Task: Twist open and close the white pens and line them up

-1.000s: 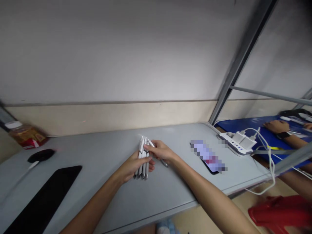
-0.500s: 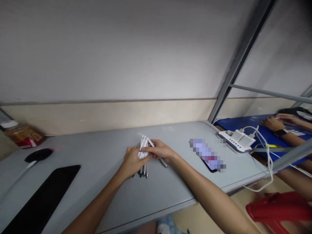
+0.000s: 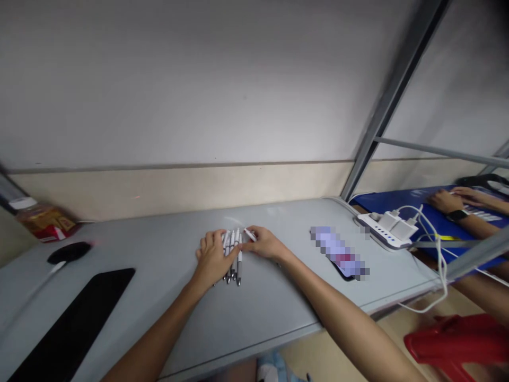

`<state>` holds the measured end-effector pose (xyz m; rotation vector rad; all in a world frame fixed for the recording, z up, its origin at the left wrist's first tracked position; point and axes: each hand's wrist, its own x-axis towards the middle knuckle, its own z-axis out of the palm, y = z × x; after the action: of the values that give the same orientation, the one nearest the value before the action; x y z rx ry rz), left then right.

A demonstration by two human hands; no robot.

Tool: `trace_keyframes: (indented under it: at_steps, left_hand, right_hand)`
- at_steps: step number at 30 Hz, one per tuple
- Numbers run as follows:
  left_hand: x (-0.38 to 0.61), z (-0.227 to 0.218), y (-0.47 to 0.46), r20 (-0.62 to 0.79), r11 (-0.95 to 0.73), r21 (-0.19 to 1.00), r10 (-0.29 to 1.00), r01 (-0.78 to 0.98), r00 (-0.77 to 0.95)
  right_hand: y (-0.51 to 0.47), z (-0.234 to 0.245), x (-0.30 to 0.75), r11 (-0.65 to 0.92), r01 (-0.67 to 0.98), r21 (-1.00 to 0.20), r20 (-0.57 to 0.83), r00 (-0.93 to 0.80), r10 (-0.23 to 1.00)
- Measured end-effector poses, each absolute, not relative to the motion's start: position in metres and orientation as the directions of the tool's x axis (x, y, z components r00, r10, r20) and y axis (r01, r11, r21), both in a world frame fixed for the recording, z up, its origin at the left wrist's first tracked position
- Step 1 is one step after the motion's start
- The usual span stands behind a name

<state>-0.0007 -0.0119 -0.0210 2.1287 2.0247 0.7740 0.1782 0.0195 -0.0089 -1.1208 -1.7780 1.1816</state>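
My pens [image 3: 236, 239] are slim, with white barrels, dark bands, grey lower ends and silvery tips. Several lie in a loose bunch on the table [image 3: 159, 239], tips toward me, partly covered by my left fingers [image 3: 207, 244]. Another pen [image 3: 249, 234] slants in my right fingers [image 3: 260, 236], its white end pointing away leftward.

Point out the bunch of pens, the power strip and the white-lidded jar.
Bunch of pens [image 3: 232, 242]: head view, white barrels.
Power strip [image 3: 384, 234]: head view, white casing.
White-lidded jar [image 3: 44, 221]: head view, side wall.
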Motion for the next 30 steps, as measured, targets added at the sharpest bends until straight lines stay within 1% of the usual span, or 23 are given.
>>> trace_keyframes:
  at_steps: [2,6,10,15,20,24,30]
  left_hand:
    - [-0.003,-0.023,-0.01,0.286,-0.128,0.418,0.958,0.899,0.003]
    - [-0.006,-0.023,-0.006,0.258,-0.116,0.413,0.966,0.903,0.005]
    - [-0.004,-0.021,-0.009,0.261,-0.112,0.385,0.965,0.916,0.009]
    - [0.0,-0.018,-0.017,0.245,-0.185,0.36,0.964,0.914,0.099]
    - [-0.005,-0.017,-0.013,0.274,-0.206,0.351,0.956,0.914,0.11]
    - [-0.013,-0.015,-0.009,0.222,-0.248,0.325,0.958,0.913,0.181]
    - [-0.014,-0.012,-0.01,0.216,-0.266,0.367,0.956,0.891,0.196]
  right_hand:
    - [0.02,-0.011,0.179,0.264,0.332,-0.906,0.13,-0.375,0.918]
    - [0.02,-0.011,0.178,0.328,0.415,-0.848,0.144,-0.416,0.898]
    - [0.017,-0.008,0.176,0.372,0.441,-0.817,0.176,-0.424,0.888]
    - [0.02,-0.009,0.175,0.39,0.459,-0.799,0.209,-0.396,0.894]
    - [0.02,-0.01,0.175,0.383,0.464,-0.798,0.193,-0.405,0.894]
    - [0.016,-0.008,0.176,0.385,0.488,-0.783,0.174,-0.423,0.889]
    - [0.014,-0.005,0.174,0.412,0.513,-0.753,0.176,-0.447,0.877]
